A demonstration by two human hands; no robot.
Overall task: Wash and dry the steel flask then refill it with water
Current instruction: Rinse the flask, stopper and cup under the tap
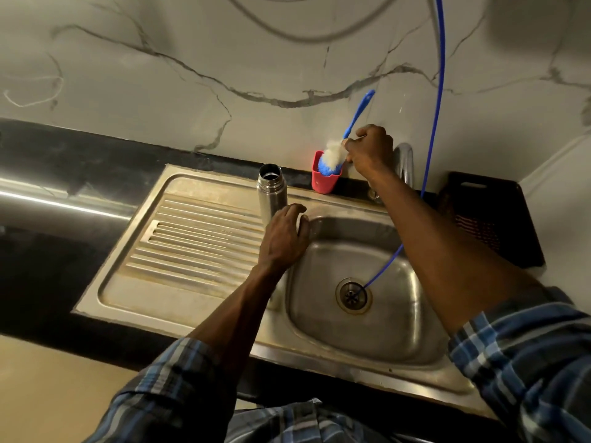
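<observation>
I have my right hand (369, 148) curled round the blue handle of the brush (332, 158), whose white and blue bristles sit in the mouth of the red cup (324, 180) at the back edge of the sink (351, 356), just beside the tap (406, 164). My left hand (283, 238) rests with relaxed fingers at the foot of the flask (271, 193), touching it without clasping it as far as I can tell. The step, I judge, is fetching the brush to scrub inside the flask. To do it well I would lift the brush straight up out of the cup so the cup does not tip, then take a firm hold of the flask body before pushing the bristles down its narrow mouth, working over the basin so drips fall there. The blue hose (438, 91) hanging into the drain could snag my forearm. The flask stands upright on the drainboard (198, 238), at its edge next to the basin, lid off, its mouth dark, its steel wall dull and unmarked.
</observation>
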